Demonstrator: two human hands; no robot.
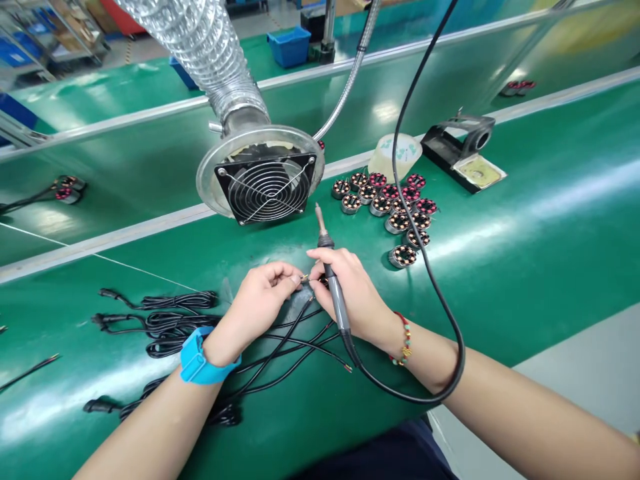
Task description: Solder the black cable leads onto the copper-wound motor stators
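Observation:
My left hand point(263, 297), with a blue wrist strap point(206, 360) above it, pinches a thin wire end point(304, 277) between thumb and fingertips. Opposite it, my right hand point(360, 297) is closed around a soldering iron point(339, 301), whose tip points up and away from the wire. The right fingertips meet close to the left ones, by a small dark part point(324, 282) mostly hidden under them. Below both hands, several black cables point(295, 360) cross on the green table, some with stripped, coloured wire ends.
Coiled cables point(180, 327) lie at left. Several copper-wound motor stators point(398, 222) are grouped at right, near a soldering iron stand point(467, 150) and a translucent container point(395, 157). A fume extractor fan point(270, 189) hangs ahead. The iron's black cord point(430, 267) loops over my right forearm.

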